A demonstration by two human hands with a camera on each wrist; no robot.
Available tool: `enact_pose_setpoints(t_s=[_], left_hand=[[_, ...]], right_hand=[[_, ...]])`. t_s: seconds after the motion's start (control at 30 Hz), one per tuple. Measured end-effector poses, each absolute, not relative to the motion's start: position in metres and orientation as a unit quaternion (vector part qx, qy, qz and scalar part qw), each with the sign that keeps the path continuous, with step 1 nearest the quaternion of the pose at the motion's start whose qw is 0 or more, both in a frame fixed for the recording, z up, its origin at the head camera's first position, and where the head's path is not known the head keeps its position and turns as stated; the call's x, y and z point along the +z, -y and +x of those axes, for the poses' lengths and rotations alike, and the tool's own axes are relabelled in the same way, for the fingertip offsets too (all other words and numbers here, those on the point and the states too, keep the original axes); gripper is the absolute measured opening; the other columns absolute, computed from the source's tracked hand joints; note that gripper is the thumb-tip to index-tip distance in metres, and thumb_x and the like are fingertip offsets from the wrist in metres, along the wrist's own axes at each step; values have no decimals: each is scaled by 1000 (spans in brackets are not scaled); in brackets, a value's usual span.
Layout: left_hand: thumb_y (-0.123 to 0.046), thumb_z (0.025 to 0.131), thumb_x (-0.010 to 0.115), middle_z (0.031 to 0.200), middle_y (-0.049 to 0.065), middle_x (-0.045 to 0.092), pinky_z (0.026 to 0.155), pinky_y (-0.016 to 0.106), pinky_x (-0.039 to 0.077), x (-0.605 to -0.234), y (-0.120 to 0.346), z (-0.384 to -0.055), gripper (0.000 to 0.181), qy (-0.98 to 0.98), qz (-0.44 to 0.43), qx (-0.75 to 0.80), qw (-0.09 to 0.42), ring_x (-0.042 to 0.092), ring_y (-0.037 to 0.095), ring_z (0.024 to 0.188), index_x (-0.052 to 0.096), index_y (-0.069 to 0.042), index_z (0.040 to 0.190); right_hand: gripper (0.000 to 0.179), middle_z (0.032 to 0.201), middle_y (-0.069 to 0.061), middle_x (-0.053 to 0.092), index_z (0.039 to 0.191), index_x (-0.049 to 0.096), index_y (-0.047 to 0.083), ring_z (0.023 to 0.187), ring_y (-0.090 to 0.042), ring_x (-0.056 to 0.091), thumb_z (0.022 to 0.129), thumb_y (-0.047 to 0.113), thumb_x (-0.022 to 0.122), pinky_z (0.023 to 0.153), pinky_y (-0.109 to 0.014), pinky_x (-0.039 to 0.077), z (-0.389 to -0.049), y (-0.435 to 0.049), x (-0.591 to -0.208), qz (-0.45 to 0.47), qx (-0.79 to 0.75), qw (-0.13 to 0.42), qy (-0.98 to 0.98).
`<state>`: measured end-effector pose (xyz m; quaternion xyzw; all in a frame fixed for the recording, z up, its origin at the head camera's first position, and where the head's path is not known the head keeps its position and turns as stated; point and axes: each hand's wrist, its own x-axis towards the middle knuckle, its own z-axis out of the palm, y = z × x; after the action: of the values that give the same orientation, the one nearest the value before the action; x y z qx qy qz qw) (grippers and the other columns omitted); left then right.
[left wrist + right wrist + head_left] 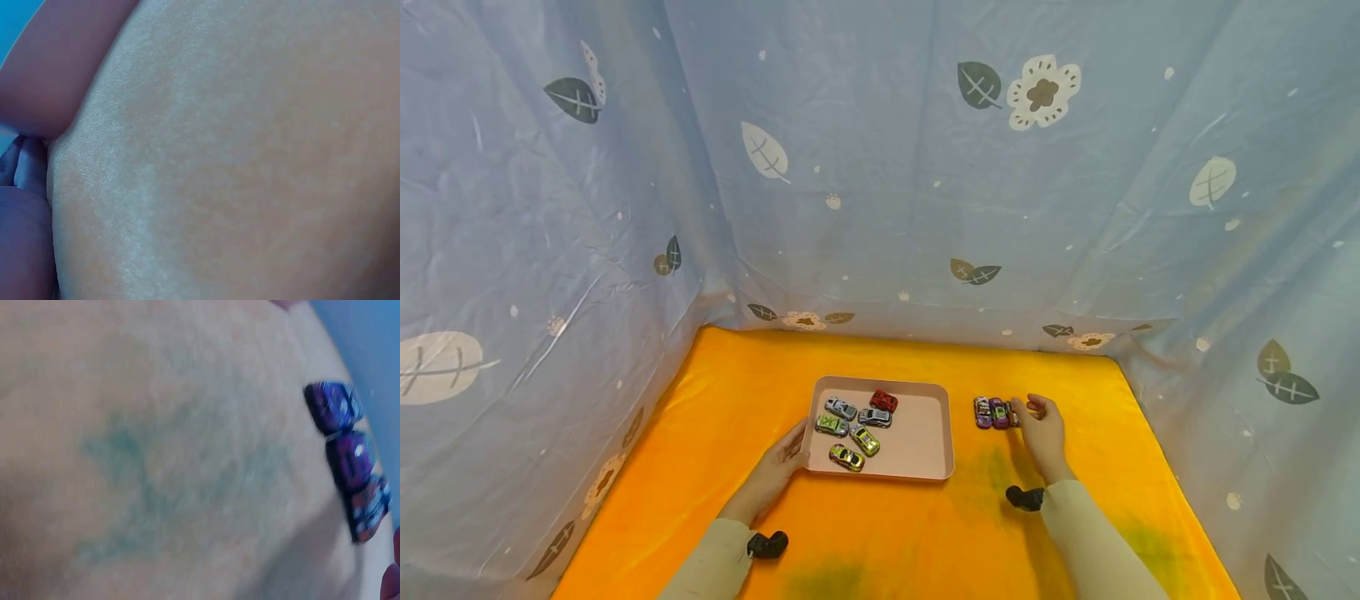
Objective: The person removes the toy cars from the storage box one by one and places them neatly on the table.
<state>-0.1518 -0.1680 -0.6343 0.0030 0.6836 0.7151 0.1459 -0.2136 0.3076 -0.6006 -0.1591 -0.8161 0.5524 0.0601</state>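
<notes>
My left hand (778, 467) grips the near left corner of a pale pink tray (917, 433), thumb at the rim. In the left wrist view its fingers (28, 162) meet the tray's outer wall (56, 56). Several toy cars lie in the tray's left half, among them a red car (883, 401) and a yellow car (847, 457). To the right, three toy cars stand side by side, with a purple car (999, 413) in the middle. My right hand (1042, 429), fingers loosely bent and holding nothing, overlaps the rightmost car (370, 509) in the head view; the right wrist view shows a gap.
The tray and cars rest on a yellow-orange cloth (760, 367) with greenish patches. Blue-grey curtains (880, 233) with leaf and flower prints enclose it at the back and both sides. Dark wrist devices (1025, 498) sit at both sleeves.
</notes>
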Motion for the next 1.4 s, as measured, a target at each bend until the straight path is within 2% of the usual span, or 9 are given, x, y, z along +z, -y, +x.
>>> enact_pose_setpoints(t_s=[0.07, 0.3, 0.53, 0.67, 1.0, 1.2, 1.4], left_hand=[[-6, 100, 51, 155, 5, 31, 109, 40, 33, -634, 168, -152, 61, -681, -3, 718, 144, 32, 26, 139, 30, -26, 154], [-6, 100, 51, 156, 7, 28, 109, 43, 32, -633, 168, -150, 61, -689, 7, 711, 142, 29, 28, 141, 28, -25, 154], [-8, 100, 52, 156, 5, 29, 110, 46, 30, -631, 167, -150, 61, -691, -3, 709, 140, 27, 28, 141, 30, -27, 153], [-8, 100, 52, 156, 6, 29, 110, 46, 30, -629, 167, -149, 61, -695, -10, 705, 143, 28, 29, 141, 31, -28, 153], [-9, 100, 52, 155, 7, 30, 109, 44, 32, -633, 168, -151, 60, -687, -10, 712, 143, 30, 29, 140, 30, -25, 153], [-10, 100, 53, 155, 6, 31, 110, 45, 30, -635, 168, -151, 59, -692, -11, 707, 143, 30, 29, 140, 31, -26, 153], [-11, 100, 52, 156, 7, 28, 111, 46, 28, -631, 168, -152, 60, -690, -8, 709, 147, 28, 30, 141, 30, -25, 154]], right_hand=[[72, 131, -15, 47, 140, 44, 5, 110, -26, 47, 90, 53, 61, 74, -16, 46, -214, -301, -596, -139, 553, 65, 819], [67, 131, -14, 50, 136, 48, 9, 111, -26, 47, 88, 53, 64, 89, -39, 46, -217, -271, -577, -82, 539, 64, 836], [61, 126, -17, 54, 131, 52, 8, 106, -28, 50, 88, 48, 67, 85, -38, 48, -221, -238, -564, -34, 519, 67, 852], [56, 123, -16, 56, 129, 54, 8, 106, -30, 51, 88, 44, 69, 86, -40, 45, -222, -222, -562, -12, 514, 74, 855], [52, 121, -9, 57, 127, 57, 15, 107, -27, 50, 87, 46, 69, 91, -45, 44, -226, -187, -562, 25, 513, 66, 855], [51, 122, -11, 58, 126, 58, 13, 105, -25, 50, 87, 43, 71, 89, -44, 45, -227, -165, -563, 41, 522, 54, 850], [46, 114, -6, 59, 124, 60, 12, 101, -22, 52, 88, 38, 71, 88, -41, 46, -230, -143, -568, 50, 527, 52, 847]])
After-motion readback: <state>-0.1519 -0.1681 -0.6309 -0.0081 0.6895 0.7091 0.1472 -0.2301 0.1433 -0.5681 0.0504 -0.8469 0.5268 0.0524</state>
